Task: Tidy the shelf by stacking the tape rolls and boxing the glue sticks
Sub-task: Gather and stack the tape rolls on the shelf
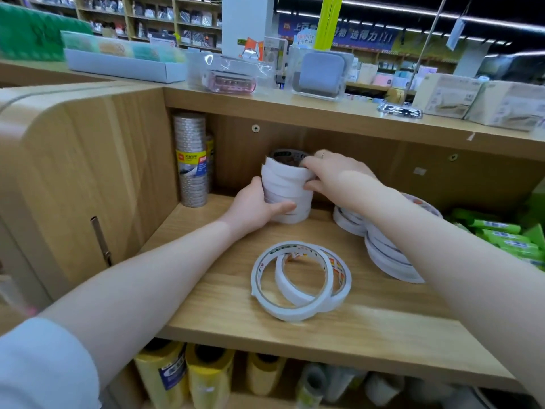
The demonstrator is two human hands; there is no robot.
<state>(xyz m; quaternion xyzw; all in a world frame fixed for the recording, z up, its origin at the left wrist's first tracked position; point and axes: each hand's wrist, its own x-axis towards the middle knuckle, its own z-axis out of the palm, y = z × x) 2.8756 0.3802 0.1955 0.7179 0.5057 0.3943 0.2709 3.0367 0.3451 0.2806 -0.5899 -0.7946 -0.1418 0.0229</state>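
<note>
A stack of white tape rolls [284, 184] stands upright at the back of the wooden shelf [368, 329]. My left hand [253, 206] grips the stack low on its left side, thumb across the front. My right hand [333, 172] holds the upper rolls from the right, fingers curled over the top edge. Three loose white tape rolls [300, 280] lie overlapping near the shelf's front. More white rolls [383, 252] lie slumped to the right, partly under my right forearm. Green glue sticks [501, 237] lie piled at the far right.
A tall column of silver tape rolls [191, 163] stands in the back left corner. The shelf's side wall [88, 184] closes the left. Yellow rolls [182, 376] fill the lower shelf. Packaged goods and cartons [483, 101] sit on the top board.
</note>
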